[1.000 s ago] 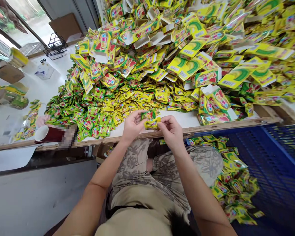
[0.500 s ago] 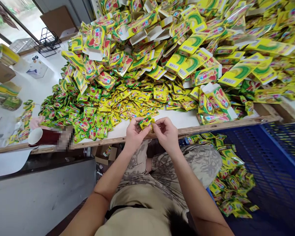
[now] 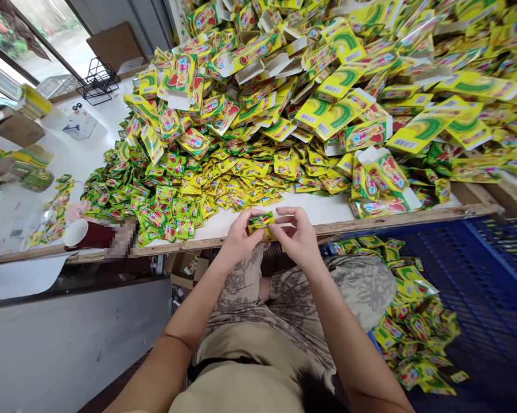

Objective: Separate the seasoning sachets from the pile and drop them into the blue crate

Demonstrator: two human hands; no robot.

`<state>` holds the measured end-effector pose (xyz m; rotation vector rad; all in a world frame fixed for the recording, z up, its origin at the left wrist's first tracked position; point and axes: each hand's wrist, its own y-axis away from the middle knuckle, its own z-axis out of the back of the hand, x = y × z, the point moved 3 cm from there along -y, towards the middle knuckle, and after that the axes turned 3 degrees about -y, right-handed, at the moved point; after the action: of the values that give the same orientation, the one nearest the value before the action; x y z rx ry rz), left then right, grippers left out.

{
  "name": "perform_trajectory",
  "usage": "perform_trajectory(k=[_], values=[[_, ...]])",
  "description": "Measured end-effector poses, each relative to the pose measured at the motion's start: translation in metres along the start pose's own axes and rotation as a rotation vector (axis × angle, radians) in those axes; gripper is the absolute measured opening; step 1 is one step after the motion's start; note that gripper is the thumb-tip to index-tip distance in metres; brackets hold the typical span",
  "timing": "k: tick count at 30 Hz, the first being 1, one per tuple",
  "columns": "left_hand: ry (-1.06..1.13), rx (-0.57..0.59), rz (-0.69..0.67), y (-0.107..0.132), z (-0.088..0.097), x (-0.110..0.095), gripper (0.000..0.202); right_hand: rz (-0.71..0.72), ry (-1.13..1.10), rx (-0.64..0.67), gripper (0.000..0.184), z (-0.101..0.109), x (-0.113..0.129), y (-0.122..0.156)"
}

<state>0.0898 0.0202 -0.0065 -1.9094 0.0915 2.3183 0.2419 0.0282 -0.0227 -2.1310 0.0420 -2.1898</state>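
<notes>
Left hand and right hand both pinch one small stack of sachets between fingertips, above the table edge. Loose sachet pile lies at 11 o'clock.

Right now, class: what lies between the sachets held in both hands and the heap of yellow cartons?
Head view: beyond the held sachets, a bare strip of white tabletop, then loose green and yellow sachets up to the cartons.

Left hand, right hand: both pinched.
</notes>
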Motion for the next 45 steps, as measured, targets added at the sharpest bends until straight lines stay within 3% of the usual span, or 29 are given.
perform_trajectory(k=[2, 4, 9, 12, 16, 19, 20, 21, 22, 24, 26, 27, 29, 31, 34, 36, 38, 41, 45], values=[[0.081, 0.033, 0.034, 0.001, -0.002, -0.002, 0.03, 0.019, 0.0, 0.052, 0.042, 0.0, 0.003, 0.0], [0.146, 0.018, 0.089, 0.001, -0.002, -0.003, 0.034, 0.028, 0.006, 0.1, 0.034, -0.003, 0.005, 0.001], [0.251, -0.008, 0.238, 0.002, 0.001, 0.0, 0.04, 0.036, -0.031, 0.001, 0.026, 0.001, 0.004, 0.009], [0.189, 0.014, 0.252, 0.002, 0.006, 0.003, 0.038, -0.002, 0.029, 0.189, 0.027, 0.003, 0.001, 0.008], [-0.108, 0.094, 0.158, -0.001, 0.011, -0.002, 0.021, -0.01, 0.298, 0.458, 0.047, 0.0, 0.002, -0.001], [-0.208, 0.24, 0.065, -0.012, 0.016, -0.013, 0.015, 0.039, 0.415, 0.51, 0.024, -0.005, 0.003, -0.006], [-0.198, 0.22, 0.05, -0.019, 0.023, -0.016, 0.02, 0.046, 0.42, 0.505, 0.019, -0.006, 0.003, -0.007], [-0.178, 0.14, 0.04, -0.029, 0.034, -0.019, 0.028, 0.049, 0.411, 0.493, 0.018, -0.007, 0.003, -0.008], [-0.178, -0.027, 0.023, -0.042, 0.049, -0.022, 0.038, 0.047, 0.393, 0.478, 0.019, -0.006, 0.002, -0.008], [-0.245, -0.514, -0.037, -0.068, 0.088, -0.026, 0.05, 0.038, 0.356, 0.462, 0.019, -0.005, 0.001, -0.007], [-0.358, -0.837, -0.032, -0.095, 0.121, -0.025, 0.057, 0.037, 0.348, 0.456, 0.018, -0.004, 0.001, -0.007], [-0.407, -0.923, 0.003, -0.108, 0.134, -0.023, 0.061, 0.039, 0.353, 0.451, 0.018, -0.004, 0.001, -0.008], [-0.48, -0.951, 0.061, -0.131, 0.151, -0.018, 0.067, 0.04, 0.349, 0.439, 0.019, -0.004, -0.001, -0.008], [-0.477, -0.938, 0.089, -0.141, 0.158, -0.013, 0.07, 0.027, 0.309, 0.421, 0.022, -0.003, -0.005, -0.008], [-0.33, -0.865, 0.119, -0.128, 0.153, 0.0, 0.069, -0.032, 0.175, 0.363, 0.032, 0.004, -0.015, -0.008], [-0.218, -0.735, 0.114, -0.107, 0.14, 0.013, 0.062, -0.097, 0.057, 0.319, 0.037, 0.008, -0.02, -0.009], [-0.215, -0.534, 0.078, -0.084, 0.123, 0.026, 0.05, -0.166, -0.049, 0.275, 0.037, 0.01, -0.022, -0.011], [-0.389, -0.33, 0.029, -0.053, 0.098, 0.039, 0.033, -0.236, -0.181, 0.168, 0.037, 0.007, -0.021, -0.018], [-0.763, -0.348, -0.046, -0.037, 0.078, 0.036, 0.035, -0.273, -0.348, 0.019, 0.042, -0.001, -0.022, -0.024]])
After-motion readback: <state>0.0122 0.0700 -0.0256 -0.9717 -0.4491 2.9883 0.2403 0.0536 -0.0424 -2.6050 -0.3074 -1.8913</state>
